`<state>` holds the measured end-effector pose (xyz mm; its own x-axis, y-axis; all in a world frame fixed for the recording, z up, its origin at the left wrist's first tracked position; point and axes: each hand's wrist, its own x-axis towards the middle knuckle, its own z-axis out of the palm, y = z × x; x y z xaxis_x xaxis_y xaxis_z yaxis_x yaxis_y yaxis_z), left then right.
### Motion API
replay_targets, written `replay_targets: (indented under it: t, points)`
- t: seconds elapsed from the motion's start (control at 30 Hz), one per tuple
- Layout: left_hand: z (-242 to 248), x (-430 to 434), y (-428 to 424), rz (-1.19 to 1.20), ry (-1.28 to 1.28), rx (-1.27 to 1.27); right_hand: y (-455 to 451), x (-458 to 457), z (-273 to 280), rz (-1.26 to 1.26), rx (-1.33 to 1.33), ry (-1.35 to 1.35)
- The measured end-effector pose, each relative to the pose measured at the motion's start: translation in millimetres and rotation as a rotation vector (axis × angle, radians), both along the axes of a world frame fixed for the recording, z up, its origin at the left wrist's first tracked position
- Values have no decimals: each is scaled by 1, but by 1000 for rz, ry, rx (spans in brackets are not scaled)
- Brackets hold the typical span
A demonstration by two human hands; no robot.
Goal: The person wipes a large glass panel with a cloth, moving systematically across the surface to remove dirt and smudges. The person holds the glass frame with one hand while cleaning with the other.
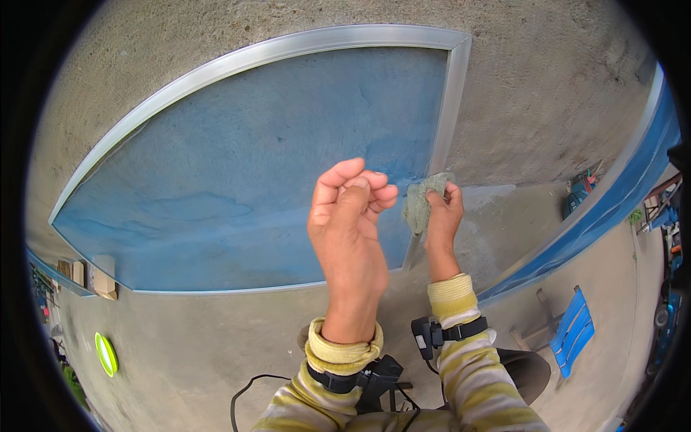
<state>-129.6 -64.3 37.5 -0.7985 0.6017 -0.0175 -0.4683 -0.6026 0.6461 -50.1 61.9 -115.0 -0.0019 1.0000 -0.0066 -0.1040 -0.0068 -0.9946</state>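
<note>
In front of me a blue translucent panel (259, 162) in a silver metal frame (345, 38) stands against a rough concrete wall. My left hand (351, 216) is raised before the panel, its fingers curled in towards the thumb. Nothing shows in its grasp. A crumpled grey-green cloth (418, 208) is pinched between the thumb and fingers of my right hand (445, 216). The cloth is at the frame's right upright and hides part of it; whether it touches the metal I cannot tell.
Another blue panel (610, 216) stands at the right, with a dark bag (576, 197) behind it. A blue slatted seat (572, 332) is at lower right. Pale blocks (103, 282) sit by the panel's lower left corner, and a lime-green basin (106, 354) is on the concrete floor (189, 335).
</note>
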Motion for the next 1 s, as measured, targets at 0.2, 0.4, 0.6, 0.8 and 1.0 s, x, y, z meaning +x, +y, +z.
replay_targets:
  t: [0.2,0.4,0.6,0.8,1.0]
  points:
    - [0,-1,-3,19,-36,1,38,-27,88,1,318,-76]
    - [2,-8,-9,35,-54,23,50,-58,163,-84,634,-164]
    - [3,-11,-11,26,-78,53,27,-104,179,-95,815,-390]
    - [0,-10,-10,43,-68,89,-8,-142,169,105,1128,-331]
    - [2,-11,-12,54,-63,74,8,-126,172,90,1175,-397]
